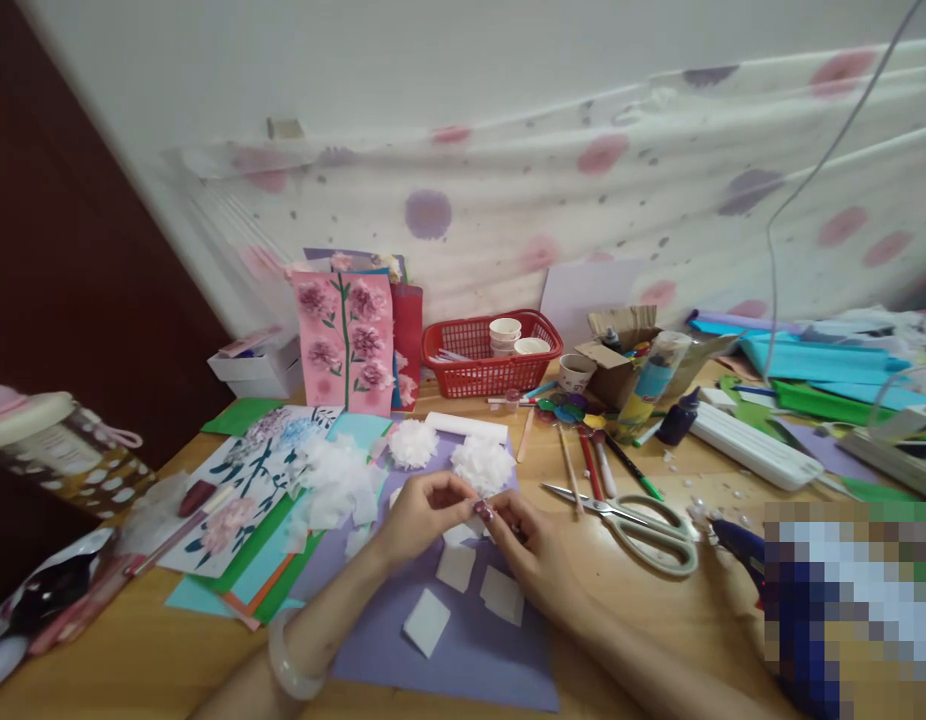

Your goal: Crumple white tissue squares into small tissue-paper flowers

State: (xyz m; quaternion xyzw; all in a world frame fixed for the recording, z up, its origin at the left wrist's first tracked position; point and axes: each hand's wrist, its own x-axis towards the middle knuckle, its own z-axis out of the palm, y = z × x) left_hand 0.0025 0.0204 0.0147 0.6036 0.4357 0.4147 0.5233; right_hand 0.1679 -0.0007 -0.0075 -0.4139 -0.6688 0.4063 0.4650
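Fingertips of my left hand (429, 510) and my right hand (529, 550) meet over a purple sheet (470, 680). Both hands are closed in a pinch; what lies between the fingers is too small and covered to make out. Just beyond them sit two fluffy white paper flowers, one on the left (413, 443) and one on the right (482, 463). Small white paper squares (427, 622) lie on the sheet below my hands, some partly hidden by them. Left of my left hand is a heap of crumpled white tissue paper (335, 475).
Scissors (635, 525) lie right of my hands, with brushes and pens (605, 465) behind. A glue gun (737, 550) is at the right. A red basket (493, 375) with paper cups stands at the back, beside a pink flower picture (345, 340). Coloured sheets (238, 570) lie left.
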